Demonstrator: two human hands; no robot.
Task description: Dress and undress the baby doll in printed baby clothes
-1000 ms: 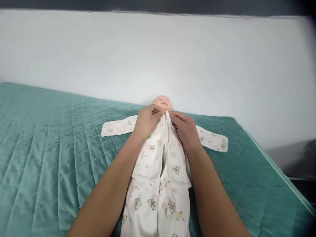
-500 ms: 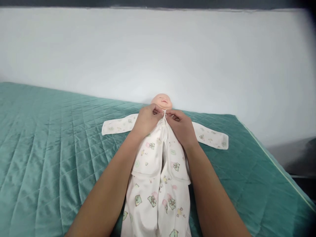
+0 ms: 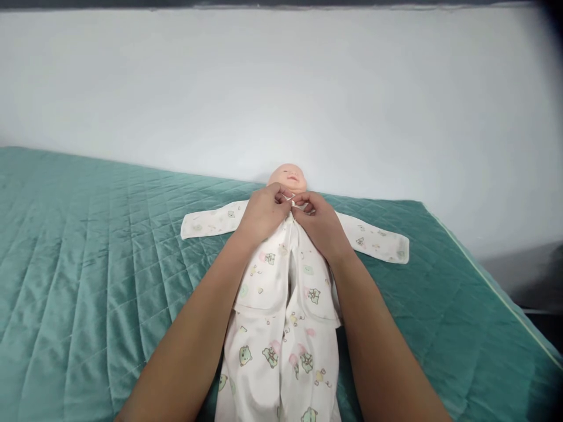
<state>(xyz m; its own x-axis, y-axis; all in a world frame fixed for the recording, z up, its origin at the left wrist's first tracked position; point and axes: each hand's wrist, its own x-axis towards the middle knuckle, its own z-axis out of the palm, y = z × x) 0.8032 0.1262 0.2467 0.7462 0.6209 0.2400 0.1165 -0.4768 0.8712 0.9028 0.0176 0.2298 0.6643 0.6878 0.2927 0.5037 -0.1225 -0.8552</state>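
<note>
A baby doll [image 3: 288, 177] lies on its back, dressed in a white baby shirt [image 3: 268, 275] and white baby trousers [image 3: 255, 363], both printed with small bears. The shirt's sleeves stretch out to both sides, and its front edges hang apart lower down. Just below the doll's chin, my left hand [image 3: 266, 211] pinches the shirt at the collar. My right hand [image 3: 319, 221] pinches the collar's other edge, its fingertips almost meeting the left ones. The fastening between the fingertips is mostly hidden.
Under the doll spreads a green quilted bedcover [image 3: 109, 252], with pale piping [image 3: 497, 293] along its right edge. A white wall [image 3: 281, 88] rises right behind the doll's head. Something dark [image 3: 548, 328] stands beyond the right edge.
My fingertips have come closer together at the collar, the right hand shifting slightly left. The collar edges that stood up between them are now pressed together. The view has tilted a little.
</note>
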